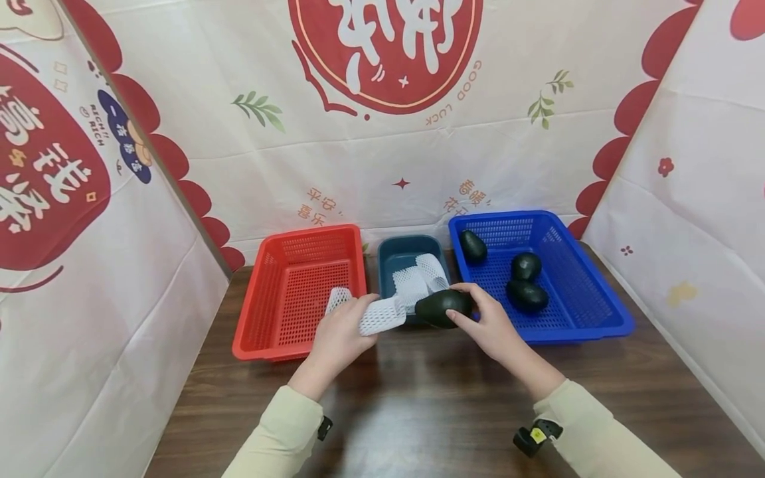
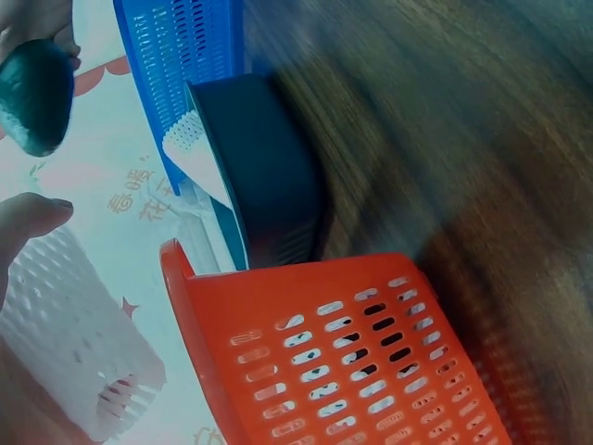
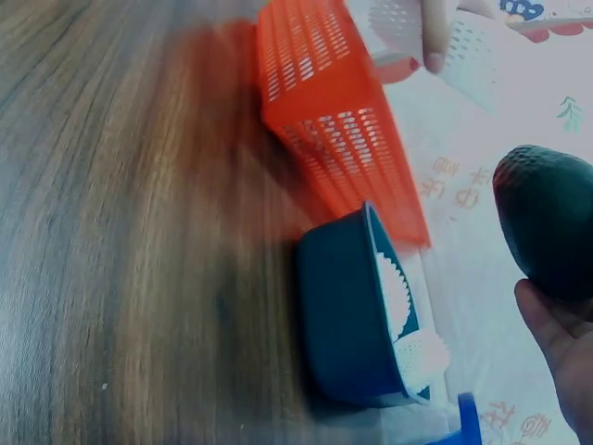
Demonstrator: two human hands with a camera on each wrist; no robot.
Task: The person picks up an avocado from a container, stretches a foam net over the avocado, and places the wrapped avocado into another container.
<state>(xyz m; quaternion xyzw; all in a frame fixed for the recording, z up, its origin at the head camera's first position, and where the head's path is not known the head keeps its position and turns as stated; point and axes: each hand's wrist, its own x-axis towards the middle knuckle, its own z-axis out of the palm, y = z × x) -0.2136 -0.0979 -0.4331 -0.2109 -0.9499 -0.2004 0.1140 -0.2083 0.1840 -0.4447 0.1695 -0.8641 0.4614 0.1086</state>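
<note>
My left hand [image 1: 342,333] grips a white foam net sleeve [image 1: 382,316], whose open end points toward the avocado. Part of the same netting shows beyond the hand, over the red basket's edge. In my right hand [image 1: 491,325] is a dark green avocado [image 1: 443,308], held by its rounded end with thumb and fingers. The avocado's tip is close to the sleeve's mouth in the head view; the wrist views show a gap between them. Behind both hands stands a small teal bin [image 1: 390,256] with several white net sleeves [image 1: 418,276] in it.
To the left is a red perforated basket [image 1: 299,285]. A blue basket [image 1: 574,292] on the right contains several avocados [image 1: 527,296]. All three containers stand along the back of the brown wooden table [image 1: 412,405], near printed cloth walls.
</note>
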